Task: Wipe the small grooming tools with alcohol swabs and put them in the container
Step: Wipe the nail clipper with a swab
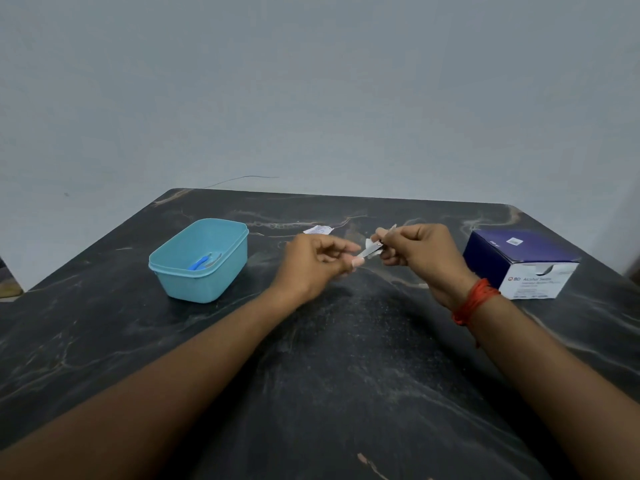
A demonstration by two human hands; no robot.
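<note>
Grooming tool [370, 252] is up off the table [346, 358], a small silvery sliver bridging the gap between the two hands, out in the middle between the container [180, 289] and the box of alcohol swabs [526, 275]. Left hand [317, 268] has its fingertips pinched on the near end of it. Right hand [420, 252] is curled in tight, pinching a white swab [368, 243] against the far end; whether it grips the tool as well, I cannot tell, it is too small and blurred here.

So this looks like the wiping step, and the way to do it well, I'd say: keep the left pinch firm and low on the tool, fold the swab round the metal and draw it along the full length. Then turn the piece so the other face gets covered too. A light tool like this could slip out of a fingertip pinch, so slow strokes. Then across to the left and drop it in.

Now the count. One tool in hand. One swab on it. One container, teal, lid off. Inside, one blue-handled tool [198, 263] for sure, possibly a second thin piece beside it, hard to make out. One box of swabs on the right. One torn wrapper [318, 230] lying on the table beyond the hands. Two hands, one red thread [473, 301] around the right wrist.
</note>
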